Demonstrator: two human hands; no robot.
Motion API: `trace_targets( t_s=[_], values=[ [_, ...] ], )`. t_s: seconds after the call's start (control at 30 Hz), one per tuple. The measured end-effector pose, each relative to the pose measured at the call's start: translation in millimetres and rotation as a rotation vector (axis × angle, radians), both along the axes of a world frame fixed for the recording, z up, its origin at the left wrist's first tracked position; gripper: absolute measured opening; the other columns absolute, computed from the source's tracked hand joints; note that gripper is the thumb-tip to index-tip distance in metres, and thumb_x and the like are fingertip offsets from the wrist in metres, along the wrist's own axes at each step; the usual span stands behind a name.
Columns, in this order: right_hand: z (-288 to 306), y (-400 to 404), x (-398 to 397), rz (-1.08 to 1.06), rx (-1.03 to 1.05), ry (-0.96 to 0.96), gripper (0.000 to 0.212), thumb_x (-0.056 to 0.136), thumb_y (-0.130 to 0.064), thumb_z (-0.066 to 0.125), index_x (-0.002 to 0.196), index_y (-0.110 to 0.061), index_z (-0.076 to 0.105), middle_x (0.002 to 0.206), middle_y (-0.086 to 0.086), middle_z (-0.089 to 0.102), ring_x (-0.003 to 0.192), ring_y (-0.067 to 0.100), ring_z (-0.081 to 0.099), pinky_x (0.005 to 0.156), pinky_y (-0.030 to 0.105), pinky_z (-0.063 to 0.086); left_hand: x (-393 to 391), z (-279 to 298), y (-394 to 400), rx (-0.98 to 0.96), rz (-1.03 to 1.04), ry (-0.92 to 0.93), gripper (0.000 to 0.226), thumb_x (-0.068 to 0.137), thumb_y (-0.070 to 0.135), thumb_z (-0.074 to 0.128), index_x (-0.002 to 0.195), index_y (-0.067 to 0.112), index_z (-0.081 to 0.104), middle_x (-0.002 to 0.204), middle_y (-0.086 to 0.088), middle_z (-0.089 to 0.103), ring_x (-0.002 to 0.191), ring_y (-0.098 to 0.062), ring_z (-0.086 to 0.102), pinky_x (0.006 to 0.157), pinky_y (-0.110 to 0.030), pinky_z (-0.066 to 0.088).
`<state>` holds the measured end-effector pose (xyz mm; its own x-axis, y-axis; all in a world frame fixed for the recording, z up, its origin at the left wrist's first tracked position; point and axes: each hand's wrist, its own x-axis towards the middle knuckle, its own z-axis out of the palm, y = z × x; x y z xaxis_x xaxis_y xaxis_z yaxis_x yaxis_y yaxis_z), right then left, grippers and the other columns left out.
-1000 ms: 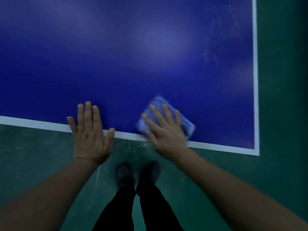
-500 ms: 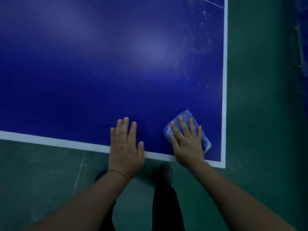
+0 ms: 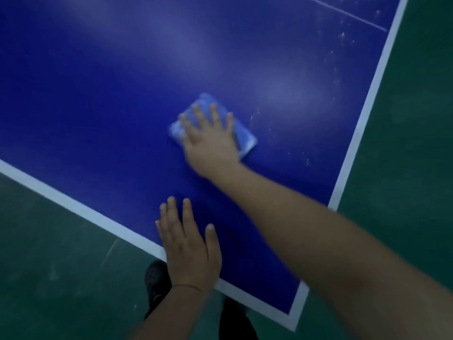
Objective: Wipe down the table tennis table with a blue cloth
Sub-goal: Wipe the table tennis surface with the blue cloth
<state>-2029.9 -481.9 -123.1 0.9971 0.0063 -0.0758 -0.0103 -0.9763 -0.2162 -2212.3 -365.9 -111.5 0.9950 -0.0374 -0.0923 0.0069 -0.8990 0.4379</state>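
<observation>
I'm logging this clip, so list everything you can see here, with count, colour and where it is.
table tennis table: one, dark blue with white edge lines, fills most of the view
blue cloth: one, light blue, folded, on the table near its right side
white specks: many, on the table towards its right edge
floor: green, below and right of the table
shoe: one, dark, on the floor
right hand: flat on the cloth
left hand: flat at the near table edge

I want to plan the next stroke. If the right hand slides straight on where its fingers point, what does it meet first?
Probably nothing solid: ahead of the right hand and blue cloth lies bare table, with only a faint white line far off.
</observation>
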Motion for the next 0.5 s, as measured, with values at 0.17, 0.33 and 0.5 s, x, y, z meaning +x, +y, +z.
trace_targets(
  t_s=[0.17, 0.33, 0.5],
  values=[
    [5.1, -211.2, -57.7, -0.541, -0.051, 0.095, 0.063, 0.098, -0.059, 0.012, 0.156, -0.037, 0.020, 0.167, -0.005, 0.008, 0.153, 0.032, 0.002, 0.118, 0.063, 0.000, -3.0, -1.8, -5.4, 0.141, -0.101, 0.021, 0.065, 0.097, 0.044, 0.027, 0.151, 0.008, 0.033, 0.162, -0.015, 0.018, 0.152, -0.028, 0.005, 0.123, -0.047, -0.004],
    [6.2, -163.0, -89.3, -0.435, -0.040, 0.020, 0.057, 0.101, -0.046, 0.021, 0.156, -0.030, 0.026, 0.165, 0.003, 0.016, 0.151, 0.036, 0.008, 0.118, 0.064, 0.003, -2.3, -2.4, -6.1, 0.158, -0.094, 0.005, 0.062, 0.098, 0.041, 0.026, 0.149, 0.008, 0.038, 0.160, -0.017, 0.023, 0.152, -0.029, 0.009, 0.123, -0.047, -0.001],
    [-1.3, -120.3, -190.9, 0.313, -0.028, 0.058, 0.053, 0.104, -0.052, 0.023, 0.155, -0.036, 0.026, 0.166, -0.001, 0.014, 0.153, 0.031, 0.004, 0.120, 0.059, 0.000, -1.8, -3.4, -6.6, 0.163, -0.095, -0.012, 0.062, 0.097, 0.040, 0.027, 0.149, 0.007, 0.038, 0.160, -0.018, 0.024, 0.151, -0.031, 0.010, 0.123, -0.048, 0.000]
  ],
)
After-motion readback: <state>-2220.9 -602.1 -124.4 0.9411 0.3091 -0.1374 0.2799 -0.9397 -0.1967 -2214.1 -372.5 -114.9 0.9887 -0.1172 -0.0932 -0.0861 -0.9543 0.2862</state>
